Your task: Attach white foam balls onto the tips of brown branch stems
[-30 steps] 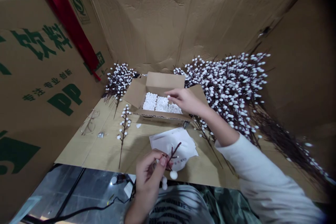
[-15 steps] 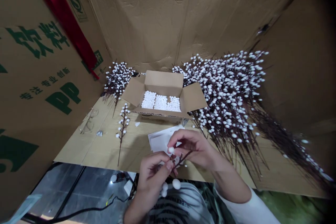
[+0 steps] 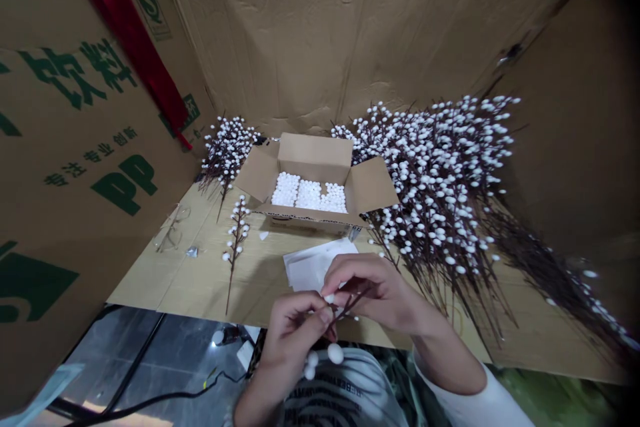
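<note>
**Right hand (image 3: 375, 290) back from the carton (image 3: 313, 160), now beside the left hand (image 3: 293, 340) on one stem (image 3: 350, 300)**

Left of the carton lie one pair of eyeglasses (image 3: 173, 230), one loose beaded stem (image 3: 236, 240) and one bunch of stems (image 3: 227, 147). In front of it, the left fingers (image 3: 300, 310) pinch narrowly on the held stem, three white balls (image 3: 335, 353) hanging below them. The right fingers (image 3: 350, 273) close on the same stem around a fourth ball, mostly hidden, above a white paper sheet (image 3: 315, 267). Inside the carton, foam balls (image 3: 309, 195) lie too thick to count; right of it, one heap of stems (image 3: 435, 193) is likewise uncountable.
</note>
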Tool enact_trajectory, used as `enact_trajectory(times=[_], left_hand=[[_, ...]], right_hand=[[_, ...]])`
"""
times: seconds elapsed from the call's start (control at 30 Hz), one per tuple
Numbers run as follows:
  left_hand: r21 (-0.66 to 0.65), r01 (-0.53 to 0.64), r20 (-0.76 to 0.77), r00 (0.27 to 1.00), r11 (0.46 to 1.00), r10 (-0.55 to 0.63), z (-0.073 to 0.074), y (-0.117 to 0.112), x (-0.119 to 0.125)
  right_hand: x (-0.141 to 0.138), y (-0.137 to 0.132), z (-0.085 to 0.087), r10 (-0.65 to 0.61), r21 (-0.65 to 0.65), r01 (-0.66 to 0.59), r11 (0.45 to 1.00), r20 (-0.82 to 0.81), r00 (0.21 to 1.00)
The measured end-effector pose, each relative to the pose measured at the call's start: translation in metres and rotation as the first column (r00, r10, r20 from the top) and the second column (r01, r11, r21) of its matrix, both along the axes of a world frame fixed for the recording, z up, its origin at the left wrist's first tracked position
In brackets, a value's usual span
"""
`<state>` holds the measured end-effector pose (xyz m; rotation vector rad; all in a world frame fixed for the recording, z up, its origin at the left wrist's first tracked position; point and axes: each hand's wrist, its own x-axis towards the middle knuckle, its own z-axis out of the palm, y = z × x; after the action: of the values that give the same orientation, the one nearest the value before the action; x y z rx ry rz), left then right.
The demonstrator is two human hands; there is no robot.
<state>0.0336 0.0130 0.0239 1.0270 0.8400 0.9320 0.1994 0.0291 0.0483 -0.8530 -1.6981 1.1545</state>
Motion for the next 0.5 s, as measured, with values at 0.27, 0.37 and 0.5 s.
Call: enact_trajectory(times=[0.27,0.37,0.5], left_hand=[[-0.204,0.054,0.124,0.992,0.978,-0.029,0.0,-0.002,0.0],[-0.242,0.068,0.143,0.989,0.968,-0.034,-0.002,-0.002,0.002],[-0.226,0.096,0.134,0.989,0.969,-0.066,-0.003,0.001,0.003]], right_hand=[[0.006,0.001,0.003,0.076,0.071,-0.081,0.994,0.081,0.994],[0.009,0.002,0.005,0.113,0.067,-0.119,0.991,0.094,0.989],[0.011,0.001,0.001,0.118,0.03,-0.121,0.992,0.077,0.99]])
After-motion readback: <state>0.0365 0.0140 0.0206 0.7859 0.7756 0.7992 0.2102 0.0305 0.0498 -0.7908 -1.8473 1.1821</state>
